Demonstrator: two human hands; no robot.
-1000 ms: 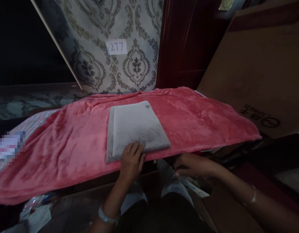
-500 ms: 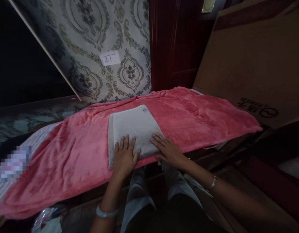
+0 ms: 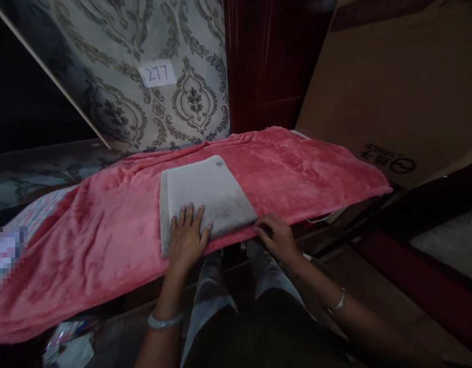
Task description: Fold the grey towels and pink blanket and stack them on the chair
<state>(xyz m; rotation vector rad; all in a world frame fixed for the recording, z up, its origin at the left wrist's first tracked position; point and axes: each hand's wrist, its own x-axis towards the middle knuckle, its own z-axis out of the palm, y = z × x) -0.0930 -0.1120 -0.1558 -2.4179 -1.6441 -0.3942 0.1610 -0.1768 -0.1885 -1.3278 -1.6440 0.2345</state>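
A folded grey-white mat (image 3: 203,186) with a small dark mark at its far corner lies on a pink plush blanket (image 3: 297,174). Its near part looks dirty. My left hand (image 3: 187,237) rests flat on the mat's near left part, fingers spread. At the near right corner of the mat, my right hand (image 3: 277,237) has its fingers curled, thumb and forefinger closed on the edge.
A big cardboard box (image 3: 381,92) leans at the right, beside a dark red door (image 3: 266,61). Patterned wallpaper (image 3: 195,102) bears a paper labelled 277 (image 3: 158,74). Plastic packaging (image 3: 72,342) lies at the lower left, below the blanket's edge.
My right hand has gone from lying flat on the mat to curling its fingers at the near right corner. The left hand stays flat on the mat. The view has shifted slightly.
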